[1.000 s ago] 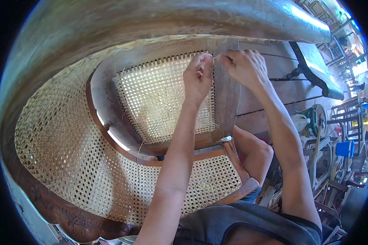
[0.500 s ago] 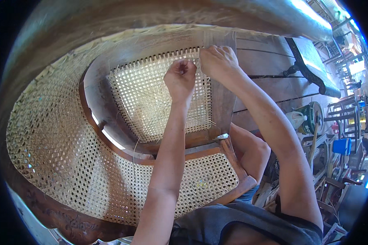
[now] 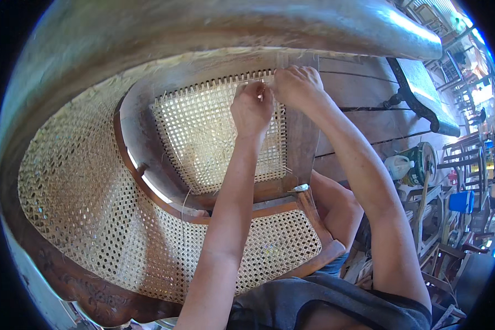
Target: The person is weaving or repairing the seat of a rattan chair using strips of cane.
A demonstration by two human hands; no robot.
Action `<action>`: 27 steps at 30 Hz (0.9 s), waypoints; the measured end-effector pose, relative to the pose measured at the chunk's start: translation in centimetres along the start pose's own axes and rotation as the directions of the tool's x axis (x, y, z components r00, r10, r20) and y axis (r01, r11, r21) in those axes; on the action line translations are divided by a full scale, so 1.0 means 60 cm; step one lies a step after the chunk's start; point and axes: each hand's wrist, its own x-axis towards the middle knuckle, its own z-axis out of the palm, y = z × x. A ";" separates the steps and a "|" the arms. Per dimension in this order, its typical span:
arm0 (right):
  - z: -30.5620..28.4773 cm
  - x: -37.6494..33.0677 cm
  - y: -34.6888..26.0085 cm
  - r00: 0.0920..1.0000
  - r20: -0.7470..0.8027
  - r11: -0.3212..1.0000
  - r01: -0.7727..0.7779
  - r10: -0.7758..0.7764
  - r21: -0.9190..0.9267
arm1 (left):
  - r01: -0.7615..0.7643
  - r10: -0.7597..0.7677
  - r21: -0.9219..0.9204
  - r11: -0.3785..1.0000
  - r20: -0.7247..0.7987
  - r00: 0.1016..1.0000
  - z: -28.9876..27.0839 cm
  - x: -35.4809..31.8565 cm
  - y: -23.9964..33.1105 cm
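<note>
A wooden chair frame surrounds a seat panel of woven cane, with cane strands looped through holes along its edges. At the panel's far right corner, my right hand is closed against the wooden rail. Right beside it, over the weave, my left hand has thumb and fingers pinched together, almost touching the right hand. Whatever strand either hand may hold is too small or hidden to make out. A loose cane strand sticks up at the panel's near left corner.
The chair's curved cane back wraps around the left and near side, and a thick wooden rail arches across the far side. Off to the right are a dark-edged bench, a green bucket, a blue container and stacked wooden furniture.
My left hand has moved right, closing the gap to my right hand. The right hand stays at the corner, and the whole view has shifted slightly.
</note>
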 end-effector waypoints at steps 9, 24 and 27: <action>-0.008 0.000 0.084 0.986 -0.126 0.994 -0.110 0.106 -0.026 | 0.139 -0.139 -0.076 0.987 -0.005 0.990 -0.002 -0.011 0.024; 0.015 -0.012 0.028 0.989 -0.103 0.992 0.094 -0.103 -0.088 | 0.386 -0.425 -0.733 0.560 0.145 0.893 0.023 -0.011 -0.006; 0.013 -0.004 0.015 0.978 -0.146 0.988 0.142 -0.150 -0.068 | 0.263 -0.342 -0.732 0.629 0.043 0.939 0.037 -0.011 -0.011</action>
